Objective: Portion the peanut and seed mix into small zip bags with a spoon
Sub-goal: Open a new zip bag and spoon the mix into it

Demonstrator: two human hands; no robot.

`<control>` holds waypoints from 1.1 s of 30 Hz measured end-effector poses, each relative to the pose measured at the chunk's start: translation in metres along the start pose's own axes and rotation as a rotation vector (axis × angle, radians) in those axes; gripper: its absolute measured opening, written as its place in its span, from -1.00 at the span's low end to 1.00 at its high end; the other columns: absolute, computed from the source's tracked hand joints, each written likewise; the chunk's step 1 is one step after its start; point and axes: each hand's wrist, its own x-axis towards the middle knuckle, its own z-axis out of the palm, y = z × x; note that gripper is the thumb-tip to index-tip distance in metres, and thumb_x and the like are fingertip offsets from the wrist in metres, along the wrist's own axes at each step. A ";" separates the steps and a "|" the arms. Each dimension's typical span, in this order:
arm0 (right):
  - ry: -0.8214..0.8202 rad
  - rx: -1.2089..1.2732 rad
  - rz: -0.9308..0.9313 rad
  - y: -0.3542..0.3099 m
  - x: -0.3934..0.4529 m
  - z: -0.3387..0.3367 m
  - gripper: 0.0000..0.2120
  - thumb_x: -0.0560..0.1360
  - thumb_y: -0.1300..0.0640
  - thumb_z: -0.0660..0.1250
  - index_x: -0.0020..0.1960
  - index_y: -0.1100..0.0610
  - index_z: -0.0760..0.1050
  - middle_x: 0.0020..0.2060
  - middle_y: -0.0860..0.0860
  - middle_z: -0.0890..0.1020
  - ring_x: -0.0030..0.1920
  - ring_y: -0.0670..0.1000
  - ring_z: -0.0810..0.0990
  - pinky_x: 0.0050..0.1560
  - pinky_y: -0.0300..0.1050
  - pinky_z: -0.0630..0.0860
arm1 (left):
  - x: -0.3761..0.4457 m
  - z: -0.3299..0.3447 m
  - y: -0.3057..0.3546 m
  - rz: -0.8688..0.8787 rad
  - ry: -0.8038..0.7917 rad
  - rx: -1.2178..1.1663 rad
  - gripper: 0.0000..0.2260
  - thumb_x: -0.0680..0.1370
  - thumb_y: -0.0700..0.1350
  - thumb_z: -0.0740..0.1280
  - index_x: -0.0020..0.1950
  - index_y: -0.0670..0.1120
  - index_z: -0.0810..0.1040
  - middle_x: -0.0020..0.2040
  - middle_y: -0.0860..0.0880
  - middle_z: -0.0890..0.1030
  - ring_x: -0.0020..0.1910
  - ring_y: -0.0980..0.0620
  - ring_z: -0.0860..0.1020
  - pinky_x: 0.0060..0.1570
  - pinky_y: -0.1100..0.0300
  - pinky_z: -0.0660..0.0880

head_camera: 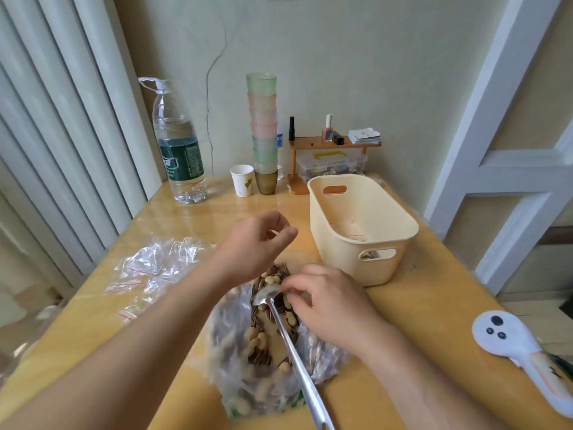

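A clear plastic bag of peanut and seed mix (263, 352) lies open on the yellow table in front of me. A metal spoon (293, 346) rests in it, bowl on the mix, handle pointing toward me. My right hand (325, 302) has its fingers curled and pinches at the bag's rim right beside the spoon's bowl. My left hand (257, 243) hovers just above the bag's far end with fingers curled toward the thumb; whether it holds anything is unclear. A loose heap of small zip bags (148, 268) with red strips lies to the left.
A cream plastic basket (344, 259) stands to the right of the bag. Along the back are a large water bottle (179, 150), a paper cup (242, 180), a tall stack of cups (263, 128) and a small wooden shelf (331, 144). A white handheld device (508, 336) lies at the right edge.
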 end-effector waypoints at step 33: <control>0.187 0.465 0.139 -0.021 0.033 0.020 -0.83 0.47 -0.13 0.45 0.06 -0.20 0.64 -0.18 -0.25 0.64 -0.32 -0.10 0.56 -0.15 -0.18 0.51 | -0.045 -0.056 -0.021 0.018 0.457 -0.135 -0.81 0.64 -0.05 0.32 -0.18 -0.01 0.56 -0.37 0.03 0.53 -0.40 0.09 0.43 -0.38 0.20 0.36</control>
